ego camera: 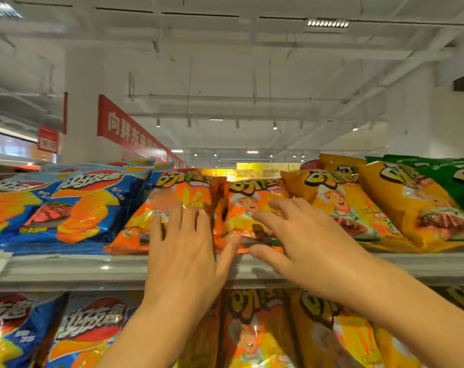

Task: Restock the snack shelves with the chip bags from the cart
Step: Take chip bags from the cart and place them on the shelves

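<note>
From the head camera, two orange bags lie side by side on the top shelf (66, 272), leaning back with their printed fronts up: glossy orange film, bold yellow-and-black lettering at the top, and a cartoon figure in a white hat on the right orange bag (248, 208). The left orange bag (172, 197) has its picture blurred. The left hand (184, 251) lies flat on the left orange bag, fingers straight and slightly spread, thumb reaching toward the right one; it grips nothing. The right hand (300, 235) rests over the lower right of the right orange bag, fingers spread and only gently bent, thumb at the bag's bottom edge, not closed round it. Left of these lie two blue bags (84, 205) showing ridged chips; right of them two yellow bags (339, 197) and at least one green bag (459, 181) at the frame edge. On the shelf below, two blue, one orange and further yellow bags stand, partly hidden by the forearms. A red banner (124, 126) hangs above the aisle.
</note>
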A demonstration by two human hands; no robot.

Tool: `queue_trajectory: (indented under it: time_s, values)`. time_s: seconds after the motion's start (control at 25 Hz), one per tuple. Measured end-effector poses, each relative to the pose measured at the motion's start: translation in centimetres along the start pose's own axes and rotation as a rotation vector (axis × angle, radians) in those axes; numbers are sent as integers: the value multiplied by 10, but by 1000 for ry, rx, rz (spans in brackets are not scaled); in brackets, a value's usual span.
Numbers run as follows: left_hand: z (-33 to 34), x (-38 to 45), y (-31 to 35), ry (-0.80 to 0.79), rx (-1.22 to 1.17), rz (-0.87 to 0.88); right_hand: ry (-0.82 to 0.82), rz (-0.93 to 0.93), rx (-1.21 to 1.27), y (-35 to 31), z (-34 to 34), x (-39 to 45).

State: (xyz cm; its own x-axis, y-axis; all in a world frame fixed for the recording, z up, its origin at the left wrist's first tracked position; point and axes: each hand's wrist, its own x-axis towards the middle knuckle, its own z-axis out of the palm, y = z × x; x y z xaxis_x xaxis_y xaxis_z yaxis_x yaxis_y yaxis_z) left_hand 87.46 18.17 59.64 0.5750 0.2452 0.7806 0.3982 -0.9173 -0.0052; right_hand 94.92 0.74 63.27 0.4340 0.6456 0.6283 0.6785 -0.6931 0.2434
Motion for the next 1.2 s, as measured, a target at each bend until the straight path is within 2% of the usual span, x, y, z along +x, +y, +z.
queue_trajectory:
  time_s: [0.16,0.32,0.4,0.52,0.64,0.8,0.88,0.96,1.08,1.2]
  values:
    - [7,9,55,48,-75,163,-121,-47,-74,28,29,-24]
    - [25,24,64,-64,-133,141,-84,-142,-20,33,42,-34]
    - [32,24,60,-84,-124,142,-37,-193,97,44,37,-33]
    - [30,22,71,-34,-175,107,132,-166,459,79,24,-37]
    - [27,26,108,58,-222,225,292,-84,427,117,22,-47]
    - [30,37,165,79,-279,416,301,-11,503,156,21,-42]
    - [37,34,182,56,-255,458,239,0,565,167,12,-26]
    - [46,25,189,47,-203,470,108,-51,536,170,6,-3]
    - [47,19,191,86,-171,450,-146,-66,218,168,10,32]
    - [49,18,192,141,-163,450,-277,6,-10,165,12,59]
